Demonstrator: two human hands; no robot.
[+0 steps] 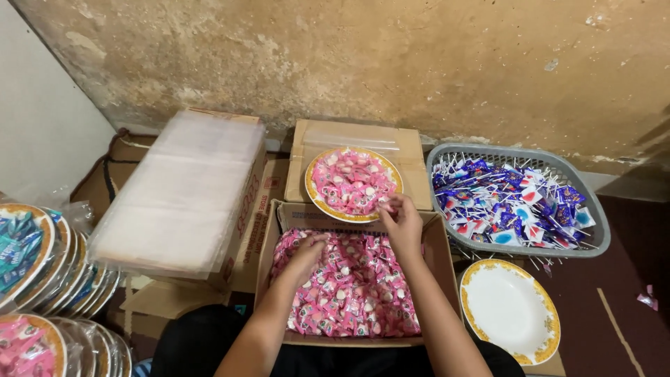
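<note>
Near the middle, the left hand (307,253) digs with curled fingers into the open cardboard box of pink wrapped sweets (352,286), seemingly gathering some. Just beyond, the right hand (401,220) pinches sweets at the near rim of the gold-rimmed plate heaped with pink sweets (354,183). Topping up the plate looks underway; the next scoop needs lifting farther onto it.

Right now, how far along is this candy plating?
Done: wrapped filled plates stacked at left. In hand: the right hand is at the rim of a plate heaped with pink candies; the left hand is in the candy box. Left: one empty plate; the lollipop basket remains full.
</note>
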